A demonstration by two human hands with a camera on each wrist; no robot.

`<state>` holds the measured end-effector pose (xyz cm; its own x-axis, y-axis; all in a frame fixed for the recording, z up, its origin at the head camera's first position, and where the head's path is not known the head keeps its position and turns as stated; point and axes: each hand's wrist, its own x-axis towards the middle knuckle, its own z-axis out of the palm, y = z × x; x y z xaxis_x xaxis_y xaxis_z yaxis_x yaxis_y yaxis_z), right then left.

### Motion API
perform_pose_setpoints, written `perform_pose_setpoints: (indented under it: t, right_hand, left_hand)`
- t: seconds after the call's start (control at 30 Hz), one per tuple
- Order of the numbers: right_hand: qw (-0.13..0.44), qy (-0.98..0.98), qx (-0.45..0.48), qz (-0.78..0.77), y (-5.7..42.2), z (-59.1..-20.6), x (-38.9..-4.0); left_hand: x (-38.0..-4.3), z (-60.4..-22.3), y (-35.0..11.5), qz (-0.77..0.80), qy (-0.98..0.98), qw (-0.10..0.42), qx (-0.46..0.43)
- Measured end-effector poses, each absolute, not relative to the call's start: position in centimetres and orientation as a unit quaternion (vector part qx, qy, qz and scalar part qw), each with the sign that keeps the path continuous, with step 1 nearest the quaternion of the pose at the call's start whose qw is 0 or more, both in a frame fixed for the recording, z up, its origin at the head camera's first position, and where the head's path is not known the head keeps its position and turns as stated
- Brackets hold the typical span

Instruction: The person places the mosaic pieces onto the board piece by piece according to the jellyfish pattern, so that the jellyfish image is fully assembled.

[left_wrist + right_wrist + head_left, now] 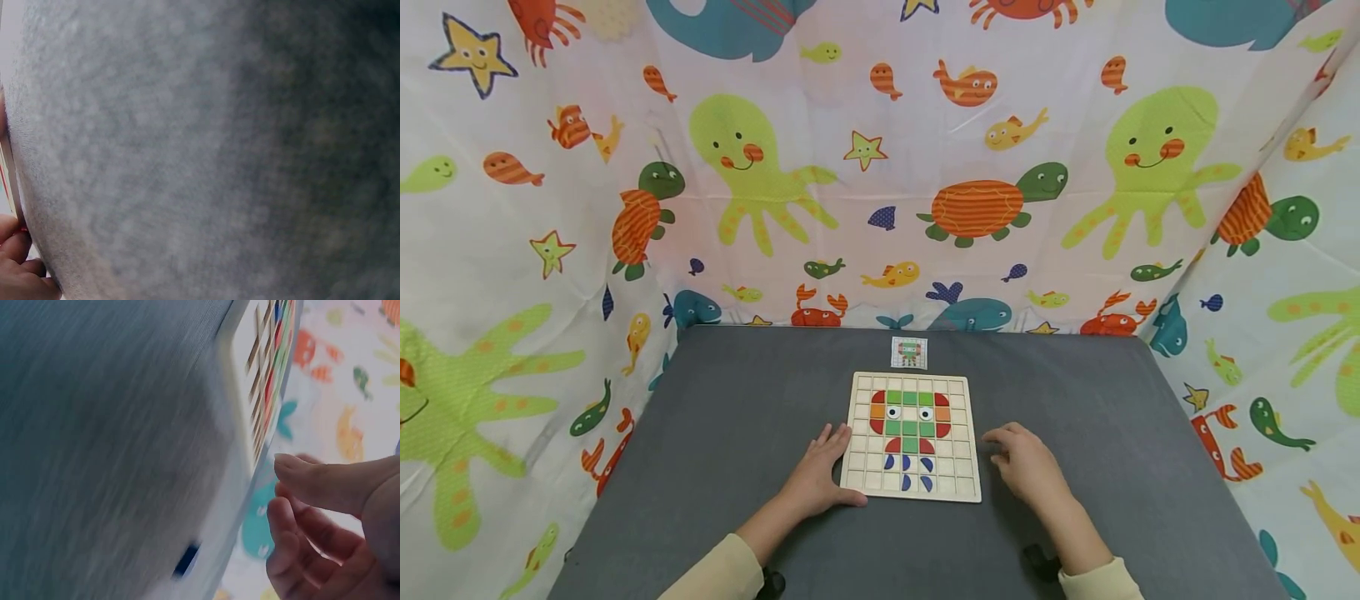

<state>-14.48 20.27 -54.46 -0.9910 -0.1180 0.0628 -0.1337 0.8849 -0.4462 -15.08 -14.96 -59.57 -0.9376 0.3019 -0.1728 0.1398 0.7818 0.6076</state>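
A pale wooden grid board [962, 471] lies on the dark grey table. Green, red and orange pieces form a figure on it, with two eye pieces [892, 412] and several blue curved pieces [906, 482] below. My left hand [814, 473] rests at the board's lower left corner, fingers along the left edge and thumb at the bottom edge. To the right of the board, my right hand [1028, 467] hovers with loosely bent fingers. In the right wrist view its thumb [312, 481] is near the fingertips, and no piece shows between them.
A small picture card [909, 352] with a similar figure lies beyond the board. In the right wrist view, a small dark blue piece [186, 559] is over the grey tabletop. A curtain [865, 217] printed with sea animals surrounds the table [760, 375] at the back and sides.
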Motion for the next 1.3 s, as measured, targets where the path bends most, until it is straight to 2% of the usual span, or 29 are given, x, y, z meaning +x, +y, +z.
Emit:
perform_pose_setpoints:
  t: [0.2, 0.43, 0.53, 0.97, 1.3]
  right_hand:
    - [0.004, -0.966, 0.105, 0.236, 24.9, -55.2, -14.6]
    - [-0.070, -0.955, 0.130, 0.256, 28.2, -56.0, -15.1]
    - [-0.084, -0.953, 0.137, 0.257, 28.6, -56.4, -15.3]
    - [-0.044, -0.947, 0.174, 0.266, 28.9, -56.9, -15.6]
    - [-0.024, -0.951, 0.150, 0.269, 28.3, -57.3, -15.4]
  left_hand:
    - [-15.0, -59.4, -15.0, 0.308, 0.934, 0.132, 0.124]
    - [-15.1, -59.5, -15.1, 0.308, 0.934, 0.134, 0.120]
    - [-15.1, -59.6, -15.1, 0.307, 0.934, 0.139, 0.118]
    - [-15.1, -59.6, -15.0, 0.304, 0.936, 0.137, 0.117]
    - [-15.1, -59.5, -15.1, 0.310, 0.933, 0.135, 0.120]
